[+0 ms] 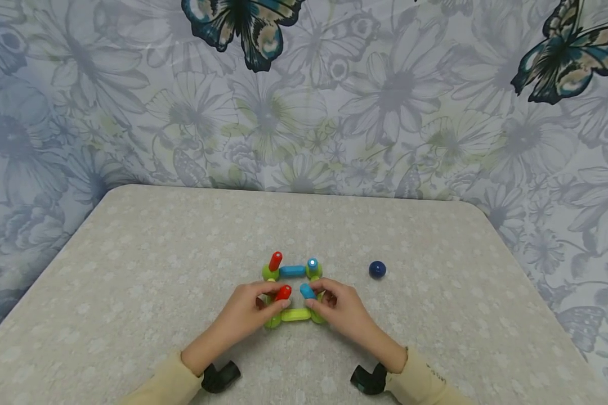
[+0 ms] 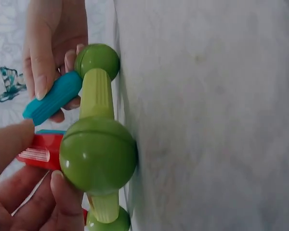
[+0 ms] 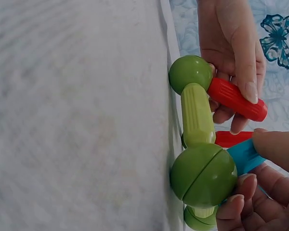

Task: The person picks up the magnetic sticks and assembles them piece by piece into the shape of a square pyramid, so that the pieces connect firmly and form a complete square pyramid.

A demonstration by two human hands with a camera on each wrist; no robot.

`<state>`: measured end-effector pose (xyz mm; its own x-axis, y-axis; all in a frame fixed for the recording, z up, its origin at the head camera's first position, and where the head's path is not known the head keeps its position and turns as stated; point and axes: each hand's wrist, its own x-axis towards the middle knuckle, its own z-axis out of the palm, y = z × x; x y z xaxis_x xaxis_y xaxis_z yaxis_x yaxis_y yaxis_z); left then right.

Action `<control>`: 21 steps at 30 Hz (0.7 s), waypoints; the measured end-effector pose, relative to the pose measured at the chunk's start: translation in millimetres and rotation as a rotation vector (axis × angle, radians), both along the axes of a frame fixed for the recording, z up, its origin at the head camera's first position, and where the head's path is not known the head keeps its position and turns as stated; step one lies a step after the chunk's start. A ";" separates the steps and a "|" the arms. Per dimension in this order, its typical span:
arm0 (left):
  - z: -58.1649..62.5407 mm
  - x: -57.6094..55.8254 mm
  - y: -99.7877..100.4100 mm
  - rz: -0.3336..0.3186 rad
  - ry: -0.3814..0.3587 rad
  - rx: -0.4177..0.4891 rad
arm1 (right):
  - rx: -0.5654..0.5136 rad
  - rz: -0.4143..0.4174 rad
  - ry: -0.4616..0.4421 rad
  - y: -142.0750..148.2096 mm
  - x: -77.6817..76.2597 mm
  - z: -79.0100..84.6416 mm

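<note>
A low frame of green balls and coloured rods lies on the table. My left hand point(image 1: 250, 306) pinches a red rod point(image 1: 284, 292) between thumb and fingers; it stands out of the near-left green ball point(image 2: 98, 154). With thumb and fingertips my right hand point(image 1: 344, 306) grips a blue rod point(image 1: 307, 291) at the near-right green ball point(image 3: 203, 174). Both rods lean inward, towards each other. A lime rod point(image 1: 296, 314) joins these two balls. At the far side another red rod point(image 1: 276, 261) and an upright blue rod point(image 1: 312, 263) rise from green balls, with a blue rod point(image 1: 293, 271) lying between.
A dark blue ball point(image 1: 377, 269) sits by itself on the table, right of the frame. The pale patterned tabletop point(image 1: 157, 253) ends at a flowered, butterfly-printed backdrop point(image 1: 304, 112). Black wrist devices point(image 1: 220, 377) hang below both sleeves, close to the near side.
</note>
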<state>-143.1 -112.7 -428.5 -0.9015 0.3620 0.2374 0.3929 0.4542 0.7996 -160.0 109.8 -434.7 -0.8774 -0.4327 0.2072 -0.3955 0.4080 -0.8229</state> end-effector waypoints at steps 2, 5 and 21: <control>-0.9 -0.3 1.1 0.022 0.007 0.006 | 0.007 -0.001 0.008 -0.7 -0.1 0.8; -1.7 -1.6 1.2 0.042 0.005 0.011 | 0.015 0.000 0.013 -1.8 -0.6 1.8; 2.9 -8.0 -7.4 0.083 0.017 0.004 | -0.016 -0.025 0.072 5.6 -5.5 3.5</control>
<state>-151.1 -120.1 -425.6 -0.9240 0.2855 0.2544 0.3679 0.4823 0.7950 -165.5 115.4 -431.2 -0.8706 -0.4068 0.2768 -0.4438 0.4059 -0.7989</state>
